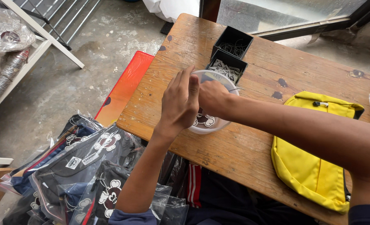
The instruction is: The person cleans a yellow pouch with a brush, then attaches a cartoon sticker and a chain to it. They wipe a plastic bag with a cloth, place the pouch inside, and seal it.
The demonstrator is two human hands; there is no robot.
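Left hand, right hand touching (fingers curled).

Both forearms are bare; behind the left hand and right hand, short dark navy sleeves end above the elbows

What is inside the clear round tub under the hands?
Inside the tub a few round black-and-white pieces show near its front wall. The left hand and right hand cover the rest.
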